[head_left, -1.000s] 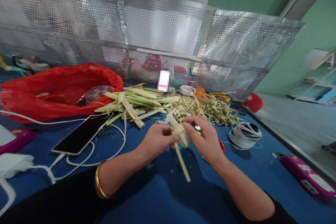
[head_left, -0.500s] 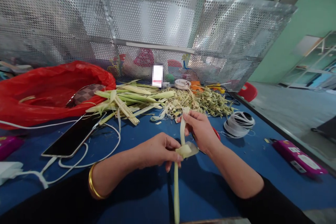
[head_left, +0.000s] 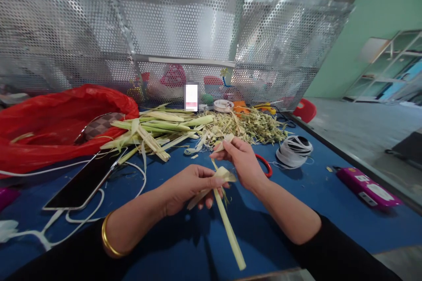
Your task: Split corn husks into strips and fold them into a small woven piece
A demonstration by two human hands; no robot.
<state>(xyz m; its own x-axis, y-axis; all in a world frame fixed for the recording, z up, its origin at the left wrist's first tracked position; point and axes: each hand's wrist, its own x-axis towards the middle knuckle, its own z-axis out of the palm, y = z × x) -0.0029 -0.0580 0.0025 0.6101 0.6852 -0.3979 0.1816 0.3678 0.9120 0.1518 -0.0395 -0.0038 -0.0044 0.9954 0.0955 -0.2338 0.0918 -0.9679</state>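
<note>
screen [head_left: 184, 30]: perforated metal sheet, upright along the far table edge, walling this place off from the clutter seen dimly through its holes
table [head_left: 296, 215]: blue top, bearing everything below
bag [head_left: 49, 118]: red plastic, slumped open at far left, mouth toward the stalks, probably their sack
stalks [head_left: 158, 127]: pale green leaf lengths laid roughly parallel just beyond the hands, likely stock kept within reach
scraps [head_left: 253, 125]: loose heap of trimmings right of the stalks, near the screen, apparently pushed away from the working spot
phone [head_left: 87, 178]: dark screen up, left of the hands, just beside the stalk ends
case [head_left: 367, 186]: pink, flat near the right edge, bearing a white label
spool [head_left: 294, 150]: white cord, just right of the scraps
left hand [head_left: 187, 186]: closed on the strip [head_left: 227, 224], thumb and fingers pinching its folded middle, seemingly so the fold cannot spring open; gold bangle [head_left: 107, 239] on the wrist
right hand [head_left: 242, 160]: raised just beyond the left and apart from it, fingertips nipping the strip's upper end, seemingly to keep it taut
strip: one pale leaf ribbon spanning both hands above the table, its long stem slanting toward the near edge
ring [head_left: 265, 164]: red loop half hidden behind the right hand; what it belongs to cannot be told
writing: none legible; the case label is too small, the box [head_left: 191, 96] behind the screen is blurred, no brand shows on the phone
</note>
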